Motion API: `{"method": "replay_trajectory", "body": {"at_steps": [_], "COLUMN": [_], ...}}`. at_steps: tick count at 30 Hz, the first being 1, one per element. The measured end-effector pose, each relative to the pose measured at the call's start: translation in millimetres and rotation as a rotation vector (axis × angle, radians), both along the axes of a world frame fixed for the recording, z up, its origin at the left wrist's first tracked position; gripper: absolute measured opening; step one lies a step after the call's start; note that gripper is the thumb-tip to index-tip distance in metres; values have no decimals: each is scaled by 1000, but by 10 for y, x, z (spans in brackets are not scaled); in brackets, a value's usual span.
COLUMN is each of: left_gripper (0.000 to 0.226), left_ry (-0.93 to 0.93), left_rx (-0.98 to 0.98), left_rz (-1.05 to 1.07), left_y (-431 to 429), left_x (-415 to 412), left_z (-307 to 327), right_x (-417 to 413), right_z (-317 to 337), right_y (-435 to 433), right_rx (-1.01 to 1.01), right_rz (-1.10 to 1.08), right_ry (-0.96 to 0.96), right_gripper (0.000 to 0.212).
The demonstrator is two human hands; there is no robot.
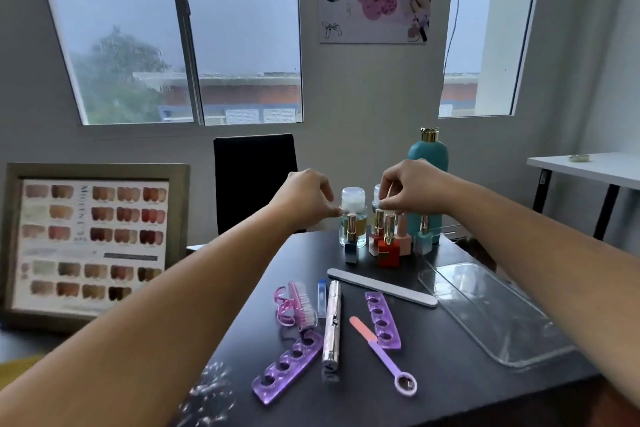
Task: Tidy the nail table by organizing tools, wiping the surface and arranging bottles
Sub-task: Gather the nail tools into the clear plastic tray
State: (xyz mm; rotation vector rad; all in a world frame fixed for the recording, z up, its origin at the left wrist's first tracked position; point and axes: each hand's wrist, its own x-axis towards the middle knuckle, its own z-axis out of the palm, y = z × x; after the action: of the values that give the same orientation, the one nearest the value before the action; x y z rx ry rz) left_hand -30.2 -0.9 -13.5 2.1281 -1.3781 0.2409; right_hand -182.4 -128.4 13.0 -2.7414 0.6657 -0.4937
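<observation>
Two clear bottles with pale caps stand upright at the far end of your dark worktop (346, 406); the left clear bottle (353, 218) holds a clear liquid and wears a gold band; the right clear bottle (376, 194) is mostly hidden, only its cap and shoulder showing.

Your left hand (308, 198) reaches in from the left; its fingers (334, 208) are curled narrow and pinch the left clear bottle at its collar, just under the cap. Your right hand (408, 191) comes in from the right; its fingers (388, 204) are bunched downward and pinch the right clear bottle at the base of its cap.

Small polish bottles crowd in front of both: a blue polish (350, 251) against the left clear bottle; a red polish (388, 250), a pink polish (403, 239) and a pale teal polish (423, 241) clustered below your right hand. A tall teal bottle (427, 156) with a gold top stands behind that hand.

Nearer you lie a grey nail file (381, 288), a pink brush (301, 305), a silver pen-shaped tool (331, 326), two purple toe separators (287, 366) either side of it, and a pink-and-lilac file (381, 354); a clear tray (485, 308) sits to the right, partly under your forearm.

Beyond the worktop stand a black chair (254, 180) and, to the left, a framed colour chart (93, 243).
</observation>
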Motion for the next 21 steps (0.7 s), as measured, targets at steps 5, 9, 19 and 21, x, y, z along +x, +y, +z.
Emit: {"method": "replay_trajectory", "body": {"at_steps": [5,9,19,21], "left_gripper": [28,43,49,43], "left_ry": [64,120,597,650], "left_rx": [51,239,394,365], "left_rz": [21,71,271,264], "left_y": [445,648,660,601], "left_x": [-23,17,152,155], "left_z": [-84,-316,-863,-870], "right_x": [-24,17,229,263], "right_z": [-57,-321,-990,-998], "right_y": [326,425,279,244], "right_rx": [-22,-72,-134,-123], "right_rz": [37,1,-159,-170], "right_ry": [32,174,494,495], "right_gripper": [8,11,22,23]}}
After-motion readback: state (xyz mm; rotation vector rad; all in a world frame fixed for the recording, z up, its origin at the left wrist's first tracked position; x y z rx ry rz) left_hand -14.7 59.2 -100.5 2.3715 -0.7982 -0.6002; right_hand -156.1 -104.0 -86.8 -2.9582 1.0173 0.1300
